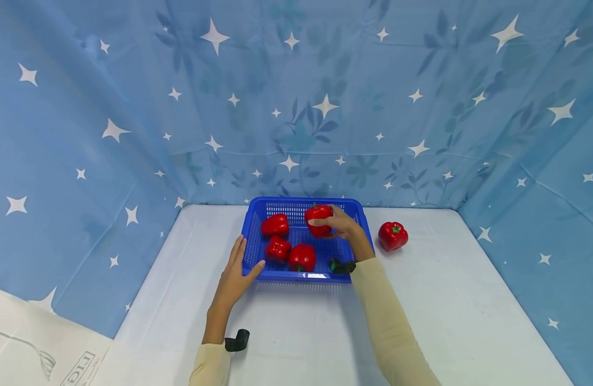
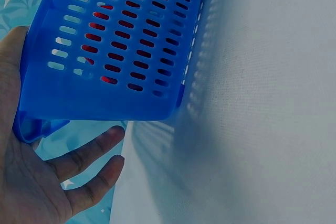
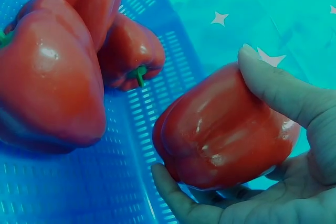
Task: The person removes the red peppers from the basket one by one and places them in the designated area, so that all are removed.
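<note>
My right hand (image 1: 343, 222) grips a red bell pepper (image 1: 318, 221) over the back right part of a blue plastic basket (image 1: 248, 230). In the right wrist view the thumb lies on one side of this pepper (image 3: 226, 129) and the fingers curl beneath it. Several more red bell peppers lie in the basket's left and middle part, among them a front pepper (image 1: 302, 258). Beside the basket's left front corner, my left hand (image 1: 234, 279) touches the rim with its fingers extended. The left wrist view shows two spread fingers (image 2: 97, 182) below the basket's slotted wall (image 2: 121, 40).
One red bell pepper (image 1: 392, 236) sits on the white table (image 1: 296, 332) to the right of the basket. A blue star-patterned curtain (image 1: 296, 107) hangs behind and along both sides. Printed white material (image 1: 45, 343) shows at the lower left.
</note>
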Demonstrator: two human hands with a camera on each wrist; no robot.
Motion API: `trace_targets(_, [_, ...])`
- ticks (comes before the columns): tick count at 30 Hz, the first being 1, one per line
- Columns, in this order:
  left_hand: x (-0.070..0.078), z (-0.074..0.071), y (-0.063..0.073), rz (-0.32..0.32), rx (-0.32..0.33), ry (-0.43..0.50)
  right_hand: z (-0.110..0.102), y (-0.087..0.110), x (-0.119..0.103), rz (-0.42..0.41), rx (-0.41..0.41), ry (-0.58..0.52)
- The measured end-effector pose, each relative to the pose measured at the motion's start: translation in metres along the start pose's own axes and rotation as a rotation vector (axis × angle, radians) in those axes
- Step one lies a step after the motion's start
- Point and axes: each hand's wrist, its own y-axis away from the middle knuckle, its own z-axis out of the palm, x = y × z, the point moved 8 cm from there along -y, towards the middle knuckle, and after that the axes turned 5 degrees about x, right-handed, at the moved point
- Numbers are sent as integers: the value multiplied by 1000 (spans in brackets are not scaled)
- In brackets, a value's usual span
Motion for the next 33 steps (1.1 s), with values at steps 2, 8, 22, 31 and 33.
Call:
trace_targets(2, [0,0,0,-2,2,1,0,2,0,-8,-4,-2])
trace_targets(8, [0,0,0,-4,6,-7,-1,7,3,-25,-9,-3])
trace_targets(22, [0,0,0,-6,1,2,-12,22,-1,-79,18,-49])
trace_targets(31, [0,1,0,-3,10,-4,-36,40,-19,-231,58,-35])
trace_targets(33, [1,0,0,-1,9,-7,-45,45,-24,-267,80,-41])
